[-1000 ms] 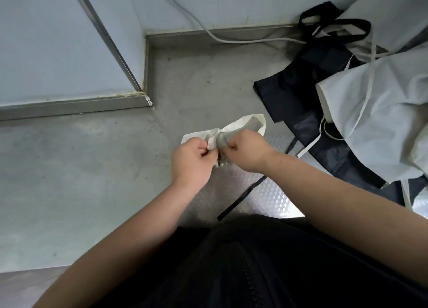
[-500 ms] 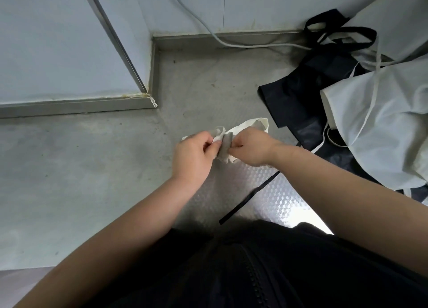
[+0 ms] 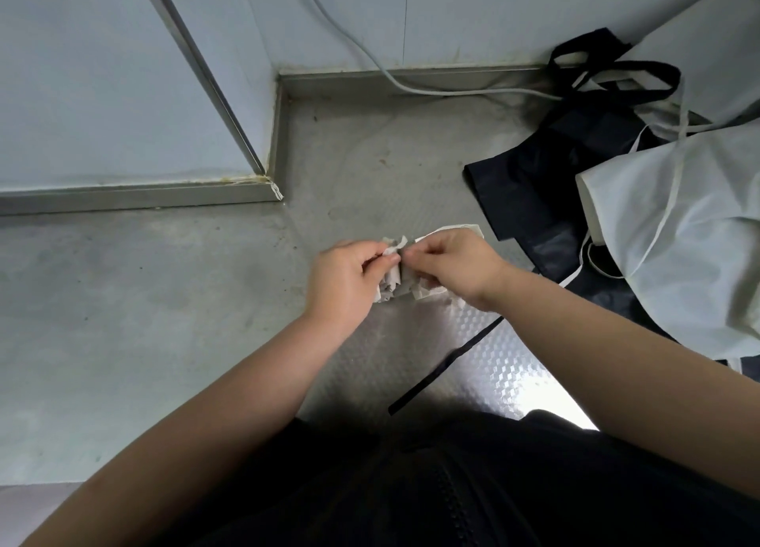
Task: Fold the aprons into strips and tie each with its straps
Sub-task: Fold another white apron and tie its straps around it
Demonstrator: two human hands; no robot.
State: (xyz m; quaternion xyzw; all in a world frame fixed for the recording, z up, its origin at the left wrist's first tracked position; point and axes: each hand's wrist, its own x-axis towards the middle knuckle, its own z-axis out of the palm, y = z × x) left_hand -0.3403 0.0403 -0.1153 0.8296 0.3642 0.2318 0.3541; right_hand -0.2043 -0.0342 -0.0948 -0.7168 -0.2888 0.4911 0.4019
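one white apron (image 3: 393,289) between left hand (image 3: 344,277), right hand (image 3: 455,263)

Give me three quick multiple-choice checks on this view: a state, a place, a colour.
1. The bundle is: A) pinched by left hand and right hand B) held by one hand only C) lying untouched.
2. The apron pile lies: A) right of the hands B) left of them C) on the lap.
3. The bundle is: A) black B) white C) red.
Key: 1 A, both hands grip it; 2 A, the pile is at the right edge; 3 B, pale cloth shows between the hands.
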